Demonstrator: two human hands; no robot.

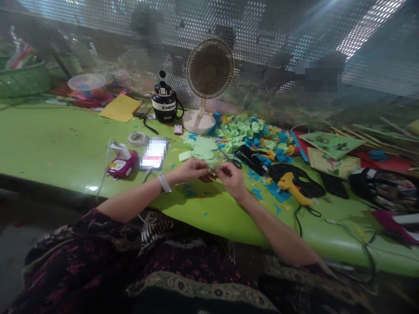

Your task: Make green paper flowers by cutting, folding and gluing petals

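Observation:
Between the fingertips of both hands is a small piece of light green paper, held just above the green table. My left hand, with a white watch strap on its wrist, pinches the paper's left side. From the right, my right hand pinches the other side; the fingers hide part of its shape. Just beyond lie flat light green paper pieces in a loose stack. Dark scissors rest behind my right hand. Blue and orange scraps are scattered near it.
Folded green paper shapes are heaped beside a fan. A black bottle, a lit phone and a tape roll stand or lie leftward. A yellow glue gun with a cord lies right, near a black pouch.

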